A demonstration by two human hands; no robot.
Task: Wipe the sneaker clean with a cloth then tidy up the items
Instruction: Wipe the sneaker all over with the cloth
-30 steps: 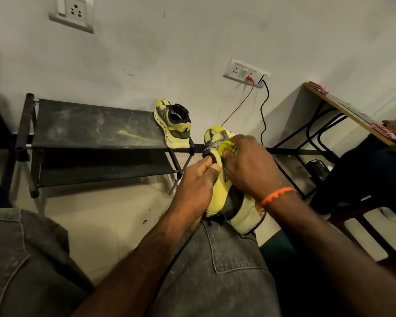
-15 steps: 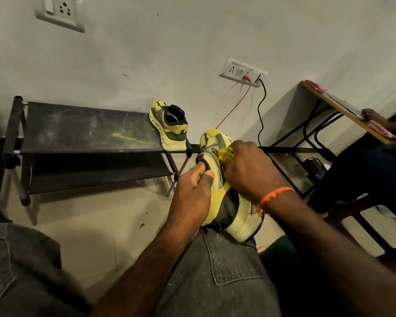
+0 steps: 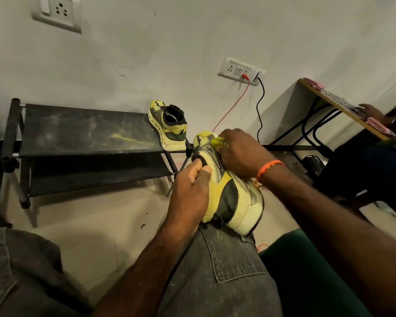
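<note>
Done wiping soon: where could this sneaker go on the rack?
The top shelf lies bare from its left post to the second sneaker at its right end. That right corner is crowded, with the held sneaker and both hands close by.

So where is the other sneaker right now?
In the head view the second sneaker stands on the right end of the black shoe rack's top shelf, against the wall, just left of the sneaker being wiped.

Yellow-and-black sneaker (image 3: 226,191) lies tilted on the knee, toe away; yellow cloth (image 3: 218,142), seemingly bunched.
</note>
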